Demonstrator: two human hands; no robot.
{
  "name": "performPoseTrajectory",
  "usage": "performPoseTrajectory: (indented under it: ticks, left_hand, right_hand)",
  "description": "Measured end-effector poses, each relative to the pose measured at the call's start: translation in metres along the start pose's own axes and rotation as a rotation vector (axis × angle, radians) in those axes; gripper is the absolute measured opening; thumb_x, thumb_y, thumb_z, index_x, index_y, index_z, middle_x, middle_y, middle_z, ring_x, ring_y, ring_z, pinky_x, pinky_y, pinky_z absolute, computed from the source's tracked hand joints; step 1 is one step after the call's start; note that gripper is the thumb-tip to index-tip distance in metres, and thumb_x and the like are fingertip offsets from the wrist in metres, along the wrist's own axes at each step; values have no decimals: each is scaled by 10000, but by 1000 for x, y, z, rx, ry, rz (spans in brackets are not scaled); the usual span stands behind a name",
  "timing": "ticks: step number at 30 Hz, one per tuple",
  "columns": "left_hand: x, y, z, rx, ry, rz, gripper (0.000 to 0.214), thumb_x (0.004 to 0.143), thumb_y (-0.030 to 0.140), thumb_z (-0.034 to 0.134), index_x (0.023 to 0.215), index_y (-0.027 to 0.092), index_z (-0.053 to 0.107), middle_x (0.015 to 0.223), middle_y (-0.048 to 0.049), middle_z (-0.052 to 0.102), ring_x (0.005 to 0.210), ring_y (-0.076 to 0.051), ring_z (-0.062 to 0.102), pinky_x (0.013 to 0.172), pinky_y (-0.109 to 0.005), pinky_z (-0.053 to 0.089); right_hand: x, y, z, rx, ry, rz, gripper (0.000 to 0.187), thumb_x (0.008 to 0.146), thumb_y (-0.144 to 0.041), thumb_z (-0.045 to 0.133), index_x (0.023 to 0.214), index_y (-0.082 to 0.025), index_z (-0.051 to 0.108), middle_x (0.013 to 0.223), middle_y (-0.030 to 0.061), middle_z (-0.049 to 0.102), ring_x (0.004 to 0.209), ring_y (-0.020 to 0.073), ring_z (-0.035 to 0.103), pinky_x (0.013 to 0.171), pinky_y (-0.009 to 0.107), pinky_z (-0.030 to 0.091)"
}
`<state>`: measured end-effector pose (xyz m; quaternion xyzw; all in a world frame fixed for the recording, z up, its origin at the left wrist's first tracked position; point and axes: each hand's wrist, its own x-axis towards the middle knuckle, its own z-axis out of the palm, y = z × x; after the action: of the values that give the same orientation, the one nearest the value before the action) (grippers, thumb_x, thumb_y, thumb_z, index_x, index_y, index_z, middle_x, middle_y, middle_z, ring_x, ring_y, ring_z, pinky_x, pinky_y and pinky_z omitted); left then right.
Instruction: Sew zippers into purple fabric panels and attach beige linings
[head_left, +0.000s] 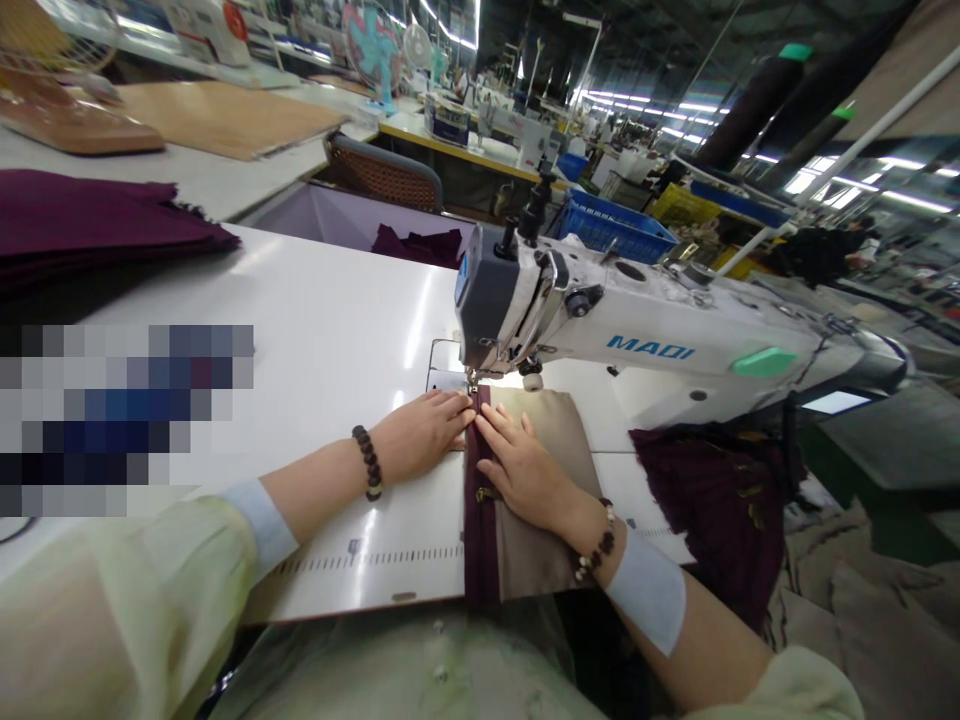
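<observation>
- Maroon zipper strip (481,555): on the white sewing table (337,330), running from the presser foot (473,385) toward 6 o'clock, lower end at the table's near edge. Clock bearings taken from the presser foot, 12 being the top of the view.
- Beige fabric (566,440): flat, along the strip's 3 o'clock side, its near edge by the table edge.
- Brass zipper pull (486,493): on the strip, just below the right thumb.
- Left hand (420,435): at 8 o'clock, palm down, fingers extended and unclenched; fingertips touch the strip near the foot. Whether anything is pinched underneath: cannot tell.
- Right hand (525,465): at 5 o'clock, palm down on the beige fabric, fingers spread, grip relaxed; index fingertip at the strip's edge.
- Wrists: dark beaded bracelet (367,463) on the left, mixed dark and pale bracelet (598,545) on the right.
- Sewing machine (600,300): body extends toward 3 o'clock, lettered "MAQI"; green patch on its arm.
- Maroon pile (712,510) with brass-coloured zipper parts: 4 o'clock; beige pieces (855,620) beyond it, same bearing.
- Maroon stack (90,225): between 9 and 10 o'clock.
- Maroon scrap (418,245) in a pale bin: 11 o'clock.
- Blue basket (615,230): 2 o'clock, behind the machine.
</observation>
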<state>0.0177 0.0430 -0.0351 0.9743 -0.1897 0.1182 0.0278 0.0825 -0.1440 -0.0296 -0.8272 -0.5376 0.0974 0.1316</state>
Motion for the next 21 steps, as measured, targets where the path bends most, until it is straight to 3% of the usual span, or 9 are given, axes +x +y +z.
performPoseTrajectory:
  ticks: [3,9,12,21]
  left_hand:
    - [-8,14,-5,14,-2,-6,297,883,222,505,1126,59,552,1146,-164,560,1074,-266,514,935,-410,422]
    - [-57,81,-21,-173,90,40,255,905,211,458,1110,102,564,1141,-124,581,1035,-217,543,933,-371,440]
    - [-71,103,-23,-220,173,45,275,943,259,382,1060,120,588,1091,-103,616,995,-206,564,912,-374,460]
    - [-57,116,-28,-140,371,155,393,945,100,247,877,83,634,871,-102,661,816,-176,583,751,-312,526]
  right_hand:
    - [0,1,-1,21,16,-5,512,892,-221,428,1381,-123,314,1451,119,253,1354,271,183,1078,553,184]
    - [-2,4,-1,34,44,-17,480,902,-239,434,1359,-117,350,1441,124,277,1352,250,195,1088,530,171]
    - [-3,4,-1,26,48,-33,484,911,-253,419,1373,-138,330,1446,110,270,1351,253,197,1084,533,171]
    - [-3,1,-4,-43,35,-17,470,926,-244,397,1374,-119,325,1449,98,269,1342,246,220,1087,507,196]
